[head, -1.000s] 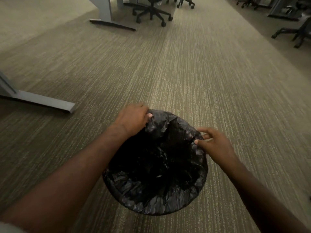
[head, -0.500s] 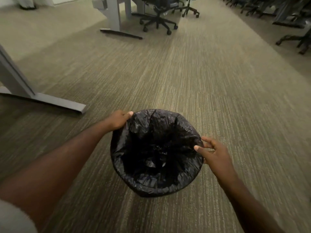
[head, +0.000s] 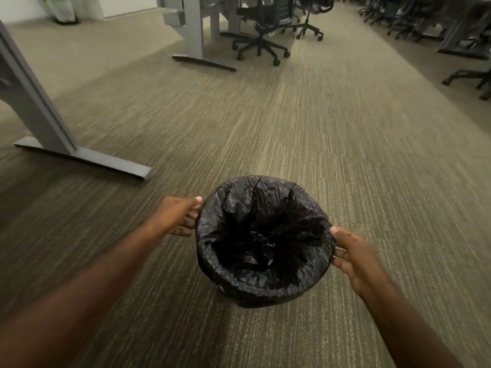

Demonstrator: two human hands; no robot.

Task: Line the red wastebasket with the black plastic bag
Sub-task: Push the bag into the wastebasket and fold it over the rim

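Observation:
The black plastic bag [head: 263, 285] is folded over the round rim of the wastebasket and hangs down inside it. The bag covers the basket completely, so no red shows. It stands on the carpet in front of me. My left hand [head: 176, 217] is at the bag's left rim, thumb on top and fingers against the outside. My right hand [head: 356, 258] holds the right rim, thumb over the edge and fingers under the folded plastic.
A grey desk leg with a flat foot [head: 79, 158] stands to the left, close to the basket. Another desk leg [head: 195, 35] and black office chairs [head: 261, 41] are farther back. More chairs [head: 467, 75] line the right side. Carpet [head: 318, 128] lies ahead.
My left hand slid from the bag's far rim to its left side. The right hand shifted a little along the right rim. The view pulled back and up, and the bag sits smoother on the rim.

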